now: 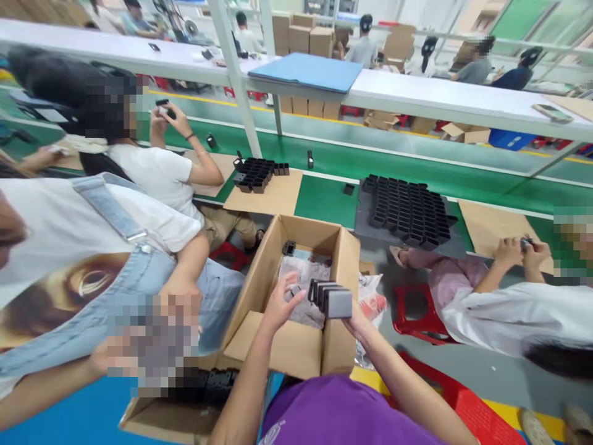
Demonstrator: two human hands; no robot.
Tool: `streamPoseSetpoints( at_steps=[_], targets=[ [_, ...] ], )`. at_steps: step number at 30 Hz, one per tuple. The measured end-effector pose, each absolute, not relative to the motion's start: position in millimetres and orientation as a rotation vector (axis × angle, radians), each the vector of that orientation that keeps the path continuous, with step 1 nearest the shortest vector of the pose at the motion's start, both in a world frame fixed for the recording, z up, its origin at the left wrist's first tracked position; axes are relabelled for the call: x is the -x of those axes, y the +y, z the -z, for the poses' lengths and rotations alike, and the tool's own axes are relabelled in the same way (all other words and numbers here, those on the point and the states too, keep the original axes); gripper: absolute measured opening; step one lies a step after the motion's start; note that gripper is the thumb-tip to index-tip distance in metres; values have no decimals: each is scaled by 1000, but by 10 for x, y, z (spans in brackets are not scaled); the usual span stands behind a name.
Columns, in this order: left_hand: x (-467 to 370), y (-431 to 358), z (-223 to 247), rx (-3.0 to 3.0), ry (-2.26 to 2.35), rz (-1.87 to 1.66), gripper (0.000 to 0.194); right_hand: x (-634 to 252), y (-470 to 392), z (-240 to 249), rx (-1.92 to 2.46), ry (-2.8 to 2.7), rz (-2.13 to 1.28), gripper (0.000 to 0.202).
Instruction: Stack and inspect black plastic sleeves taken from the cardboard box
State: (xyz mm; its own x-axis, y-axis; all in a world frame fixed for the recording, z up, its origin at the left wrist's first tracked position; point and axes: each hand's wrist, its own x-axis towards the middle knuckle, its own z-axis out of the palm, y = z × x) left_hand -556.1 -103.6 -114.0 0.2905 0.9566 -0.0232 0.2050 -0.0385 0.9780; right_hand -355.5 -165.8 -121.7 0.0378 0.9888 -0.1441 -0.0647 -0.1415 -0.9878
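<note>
My right hand grips a short row of several black box-shaped plastic cases, held above an open cardboard box. The nearest case turns a shiny grey face towards me. Left of the row, my left hand is over the box with its fingers and thumb apart. A small greyish patch shows by its fingertips; I cannot tell what that is. Inside the box lie crumpled whitish wrapping and a small black part. The fingers of my right hand are mostly hidden behind the cases.
A co-worker in denim overalls stands close on my left, by another box of black parts. Co-workers sit at the green conveyor. Black cases stand on a dark board and on cardboard. Red stools are right.
</note>
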Motion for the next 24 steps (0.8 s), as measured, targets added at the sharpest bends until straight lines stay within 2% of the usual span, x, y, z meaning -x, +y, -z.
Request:
streamPoseSetpoints(
  at_steps=[5,11,17,21,24],
  targets=[
    [5839,-989,1852,-1443,1532,-764,53,3464,-1640,1601,1475,-1110,-1283,56],
    [5963,-686,2325,-1527,1659,-640,31,3430,-1536,1885,1694,-1175,-1096,67],
    [5858,-104,2501,-1759,1563,-826,32,3145,-1267,2115,1774,-1198,-897,63],
    [5708,617,2491,-1865,1469,-989,30,2866,-821,2237,1795,-1183,-823,61],
    [5429,1269,2419,-1904,1508,-945,39,2808,-449,2258,1801,-1184,-791,68]
  ],
)
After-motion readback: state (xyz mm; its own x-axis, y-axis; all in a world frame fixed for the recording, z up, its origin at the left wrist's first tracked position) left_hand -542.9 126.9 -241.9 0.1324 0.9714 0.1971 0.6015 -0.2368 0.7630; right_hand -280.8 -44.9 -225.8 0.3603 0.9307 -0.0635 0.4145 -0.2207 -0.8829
